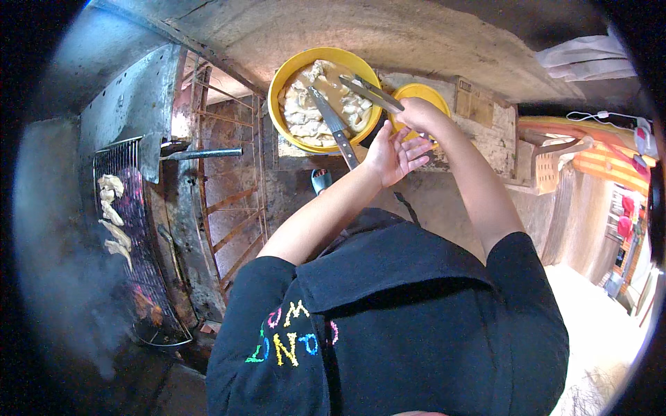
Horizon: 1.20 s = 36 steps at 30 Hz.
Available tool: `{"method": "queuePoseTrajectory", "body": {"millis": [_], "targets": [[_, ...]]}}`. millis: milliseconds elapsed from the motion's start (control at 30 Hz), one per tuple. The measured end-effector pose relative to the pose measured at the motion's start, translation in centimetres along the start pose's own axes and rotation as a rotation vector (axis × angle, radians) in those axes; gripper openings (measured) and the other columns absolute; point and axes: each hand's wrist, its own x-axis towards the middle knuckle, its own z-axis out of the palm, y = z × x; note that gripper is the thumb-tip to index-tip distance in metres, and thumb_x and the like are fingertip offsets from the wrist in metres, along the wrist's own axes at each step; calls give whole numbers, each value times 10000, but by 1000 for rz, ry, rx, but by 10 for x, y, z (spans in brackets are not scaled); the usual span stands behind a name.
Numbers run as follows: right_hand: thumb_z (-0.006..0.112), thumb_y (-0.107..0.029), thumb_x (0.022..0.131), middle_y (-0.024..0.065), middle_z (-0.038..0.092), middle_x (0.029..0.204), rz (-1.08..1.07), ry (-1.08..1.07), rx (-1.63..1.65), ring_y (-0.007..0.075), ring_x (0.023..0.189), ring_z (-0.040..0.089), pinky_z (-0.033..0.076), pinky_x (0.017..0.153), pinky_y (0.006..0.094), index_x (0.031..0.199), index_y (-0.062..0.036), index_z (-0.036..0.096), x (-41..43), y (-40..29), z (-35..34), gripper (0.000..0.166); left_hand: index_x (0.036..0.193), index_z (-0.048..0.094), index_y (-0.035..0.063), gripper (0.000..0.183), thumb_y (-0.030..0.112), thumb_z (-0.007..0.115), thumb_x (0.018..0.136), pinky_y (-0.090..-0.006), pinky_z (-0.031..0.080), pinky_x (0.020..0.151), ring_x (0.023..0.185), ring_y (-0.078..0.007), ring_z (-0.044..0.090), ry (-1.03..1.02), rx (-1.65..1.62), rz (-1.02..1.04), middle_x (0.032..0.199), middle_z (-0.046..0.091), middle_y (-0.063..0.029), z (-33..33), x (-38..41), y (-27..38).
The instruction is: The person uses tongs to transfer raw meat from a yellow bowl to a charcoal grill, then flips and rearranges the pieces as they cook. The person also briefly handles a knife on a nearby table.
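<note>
My right hand [422,115] grips a pair of metal tongs [370,95], whose tips reach over a yellow tub [274,106]. Raw pale meat pieces [307,120], which look like chicken, fill the tub in cloudy liquid. A knife [328,112] with a dark riveted handle leans across the tub, blade tip among the meat. Its handle end passes behind my left wrist. My left hand [395,158] is turned palm up just below my right hand, fingers apart and holding nothing. Behind the right hand a smaller yellow container [439,94] is partly hidden.
At the left, pieces of meat [109,205] lie on a grill grate [132,208] over glowing, smoking embers. A metal pipe handle [203,154] juts out from the grill hood. A rusty metal rack [234,208] stands between grill and tub. One slippered foot [321,179] shows below the tub.
</note>
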Motion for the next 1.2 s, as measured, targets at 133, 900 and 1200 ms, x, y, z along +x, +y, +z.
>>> {"method": "queuePoseTrajectory", "body": {"millis": [133, 900, 1200], "targets": [[499, -163, 685, 178, 579, 723, -215, 129, 49, 316, 658, 575, 450, 589, 388, 836, -35, 561, -24, 9, -2, 207, 1086, 372, 86, 514, 505, 197, 846, -424, 412, 819, 991, -293, 483, 14, -1, -27, 1057, 479, -151, -8, -5, 8], [498, -174, 743, 34, 506, 622, 36, -224, 475, 116, 444, 479, 415, 417, 255, 987, -36, 490, -88, 19, -26, 280, 1021, 404, 81, 276, 264, 324, 831, -383, 449, 775, 915, -246, 530, 172, 51, -123, 991, 531, -121, -24, -35, 5], [480, -186, 779, 7, 497, 625, 46, -461, 918, 81, 422, 458, 386, 366, 220, 1116, -81, 467, -40, 58, -8, 354, 1019, 420, 93, 261, 253, 365, 819, -372, 448, 779, 913, -239, 537, 205, 36, -84, 1004, 537, -115, -27, -45, 4]]}}
